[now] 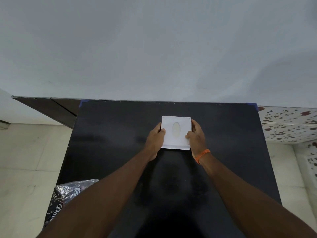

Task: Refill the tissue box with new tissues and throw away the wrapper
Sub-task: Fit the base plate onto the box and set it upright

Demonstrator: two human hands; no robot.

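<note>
Black matte rectangular desk (223, 152) pushed against a pale wall, square white tissue box (176, 133) with an oval top opening resting near its far middle, crinkled black printed plastic wrapper (66, 196) at its near left corner

You've got the tissue box (176, 132): white, square, flat on the black worktop (120, 134) toward its far edge, oval slot facing up. The wrapper (68, 194), crinkly dark plastic with white print, sits at the worktop's near left corner, well apart from it.
</note>
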